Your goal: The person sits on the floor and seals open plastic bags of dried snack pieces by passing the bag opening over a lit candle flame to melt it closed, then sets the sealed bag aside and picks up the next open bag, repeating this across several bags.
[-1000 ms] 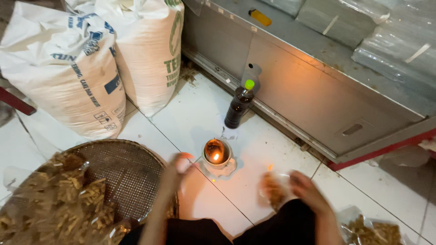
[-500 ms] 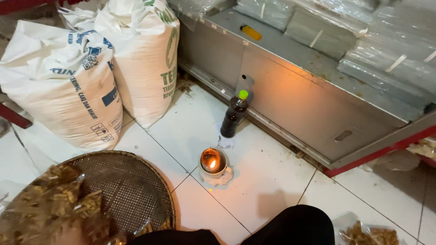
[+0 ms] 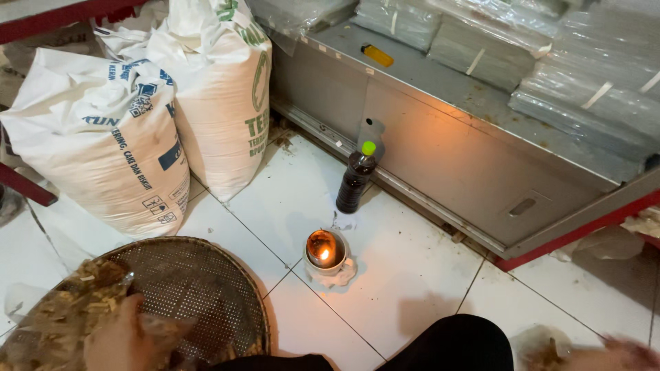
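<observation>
- The left hand [image 3: 124,336] presses down on a clear plastic bag [image 3: 65,323] of pale brown snack sticks, fingers curled over the crinkled film; whether it really grips is hard to tell.
- The bag lies in a round woven tray [image 3: 199,288] at the lower left of the floor [image 3: 405,275], its long axis running from lower left up toward the tray's middle.
- The tray is a fine perforated mesh, its rim curved and dark.
- The right hand [image 3: 619,354] is blurred at the lower right edge, beside another small bag [image 3: 546,347]; its state cannot be told.
- A small lit candle pot [image 3: 324,251] stands on white glossy tiles, with bare floor around it.
- A dark bottle [image 3: 355,180] stands upright just before the steel cabinet [image 3: 454,158].
- Two white woven sacks [image 3: 172,117] lean behind the tray.
</observation>
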`<state>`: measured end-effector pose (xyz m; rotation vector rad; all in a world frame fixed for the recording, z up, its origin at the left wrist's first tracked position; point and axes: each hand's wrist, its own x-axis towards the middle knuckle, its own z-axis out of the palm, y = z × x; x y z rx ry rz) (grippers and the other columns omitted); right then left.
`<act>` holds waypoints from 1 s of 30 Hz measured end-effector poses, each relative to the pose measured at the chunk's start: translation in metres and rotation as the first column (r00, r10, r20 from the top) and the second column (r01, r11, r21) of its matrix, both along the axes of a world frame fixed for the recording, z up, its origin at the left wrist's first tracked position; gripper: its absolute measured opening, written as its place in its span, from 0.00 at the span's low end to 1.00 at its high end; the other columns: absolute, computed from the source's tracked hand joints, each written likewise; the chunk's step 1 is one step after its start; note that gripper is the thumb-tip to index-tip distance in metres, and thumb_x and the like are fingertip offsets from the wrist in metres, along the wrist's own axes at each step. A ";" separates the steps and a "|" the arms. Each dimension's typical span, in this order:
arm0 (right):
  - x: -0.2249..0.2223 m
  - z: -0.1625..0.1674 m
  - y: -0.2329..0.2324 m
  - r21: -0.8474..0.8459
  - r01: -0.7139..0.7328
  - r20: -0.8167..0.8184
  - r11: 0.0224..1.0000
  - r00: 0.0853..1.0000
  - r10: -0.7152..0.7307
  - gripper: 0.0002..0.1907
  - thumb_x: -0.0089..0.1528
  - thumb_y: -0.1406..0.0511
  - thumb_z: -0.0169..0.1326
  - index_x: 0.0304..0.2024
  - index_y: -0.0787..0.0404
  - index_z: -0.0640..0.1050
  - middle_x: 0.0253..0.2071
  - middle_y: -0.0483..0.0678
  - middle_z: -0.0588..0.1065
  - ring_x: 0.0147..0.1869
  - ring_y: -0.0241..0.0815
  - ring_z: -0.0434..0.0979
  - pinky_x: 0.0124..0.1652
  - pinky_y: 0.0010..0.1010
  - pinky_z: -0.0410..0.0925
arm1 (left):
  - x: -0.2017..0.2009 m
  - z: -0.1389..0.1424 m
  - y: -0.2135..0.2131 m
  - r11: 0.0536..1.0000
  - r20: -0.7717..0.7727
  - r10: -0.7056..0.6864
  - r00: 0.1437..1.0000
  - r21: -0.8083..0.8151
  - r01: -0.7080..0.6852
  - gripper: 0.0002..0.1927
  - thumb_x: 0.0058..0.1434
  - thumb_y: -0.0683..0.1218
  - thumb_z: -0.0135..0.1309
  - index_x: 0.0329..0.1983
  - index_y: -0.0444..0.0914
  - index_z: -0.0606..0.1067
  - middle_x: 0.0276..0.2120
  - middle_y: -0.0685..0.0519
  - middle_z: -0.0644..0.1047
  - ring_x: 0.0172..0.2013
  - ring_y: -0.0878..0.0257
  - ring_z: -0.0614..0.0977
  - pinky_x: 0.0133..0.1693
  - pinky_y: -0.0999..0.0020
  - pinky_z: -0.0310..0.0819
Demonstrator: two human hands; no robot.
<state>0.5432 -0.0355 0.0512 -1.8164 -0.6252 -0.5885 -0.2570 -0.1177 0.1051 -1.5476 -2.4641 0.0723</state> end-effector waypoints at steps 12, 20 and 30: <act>-0.338 0.057 0.046 -0.293 -0.668 -0.656 -0.684 -0.380 0.652 0.47 0.50 0.61 0.74 0.68 0.56 0.66 0.67 0.48 0.66 0.71 0.46 0.64 0.65 0.40 0.63 | 0.177 0.046 0.027 0.600 0.135 -0.787 0.602 0.393 0.697 0.26 0.48 0.43 0.58 0.54 0.42 0.76 0.41 0.53 0.80 0.47 0.52 0.79 0.54 0.49 0.67; -0.327 -0.014 0.068 0.280 -0.445 -0.730 -0.851 -0.674 0.112 0.57 0.47 0.66 0.74 0.76 0.56 0.59 0.71 0.48 0.65 0.76 0.41 0.62 0.70 0.38 0.61 | 0.249 0.076 0.038 0.275 0.099 -0.959 0.266 0.559 0.782 0.21 0.56 0.49 0.59 0.54 0.47 0.78 0.41 0.59 0.79 0.47 0.60 0.78 0.61 0.42 0.60; -0.324 -0.034 0.049 0.405 -0.542 -0.739 -0.736 -0.668 0.085 0.32 0.51 0.70 0.72 0.57 0.61 0.76 0.50 0.41 0.79 0.54 0.32 0.78 0.54 0.30 0.74 | 0.265 0.023 0.043 0.336 0.177 -0.899 0.400 0.865 0.372 0.40 0.51 0.61 0.66 0.63 0.45 0.65 0.62 0.50 0.68 0.68 0.46 0.63 0.71 0.38 0.40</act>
